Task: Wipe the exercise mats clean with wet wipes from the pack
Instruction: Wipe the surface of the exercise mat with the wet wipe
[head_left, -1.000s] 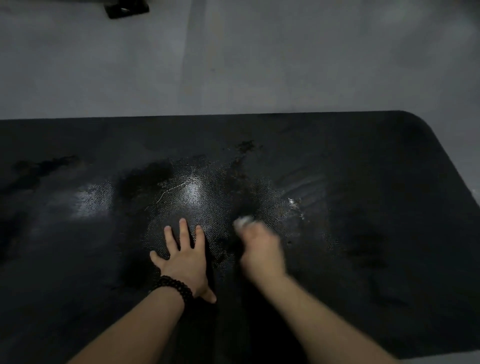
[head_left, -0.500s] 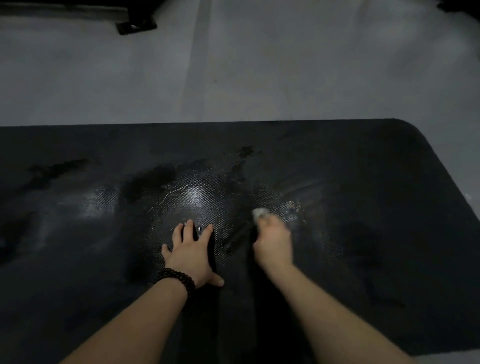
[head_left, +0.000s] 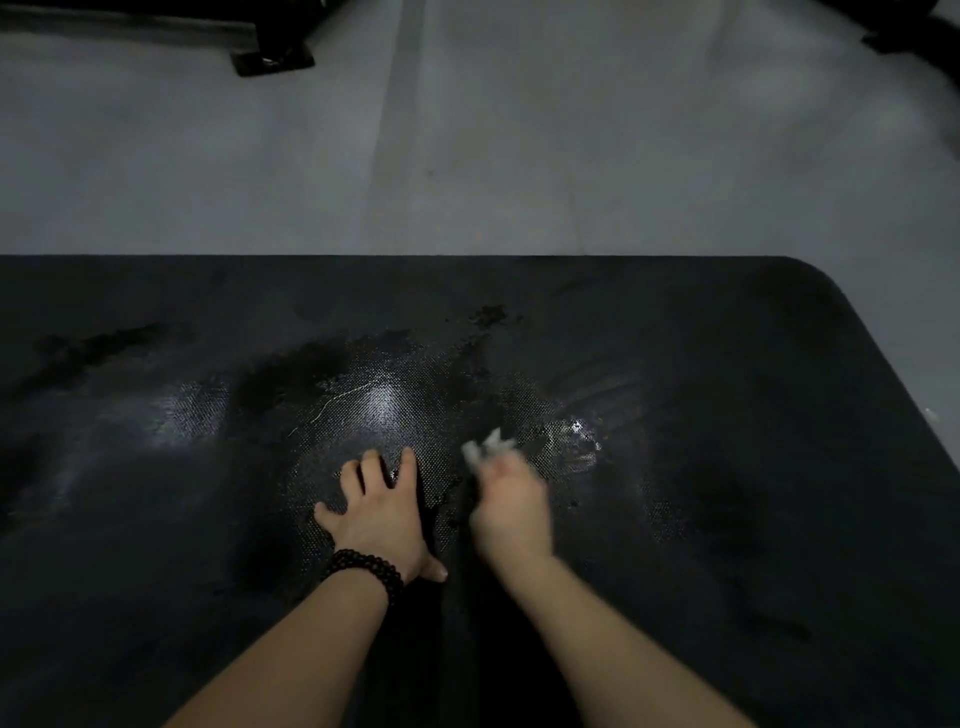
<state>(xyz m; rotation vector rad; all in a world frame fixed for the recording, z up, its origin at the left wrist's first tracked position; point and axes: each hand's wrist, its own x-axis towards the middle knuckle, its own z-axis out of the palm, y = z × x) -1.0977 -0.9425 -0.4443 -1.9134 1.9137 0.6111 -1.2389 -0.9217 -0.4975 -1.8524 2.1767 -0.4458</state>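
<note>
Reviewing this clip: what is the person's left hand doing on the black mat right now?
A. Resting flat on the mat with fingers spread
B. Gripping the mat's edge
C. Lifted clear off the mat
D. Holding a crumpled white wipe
A: the left hand, the one with the bead bracelet, lies flat with spread fingers on the mat, while the right hand holds the wipe.

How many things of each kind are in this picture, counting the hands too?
Hands: 2, left hand flat on the mat, right hand holding the wipe
Black mats: 1, mat
White wipes: 1, wipe
Bead bracelets: 1, bracelet
Dark equipment feet: 1, foot
Total: 6
</note>
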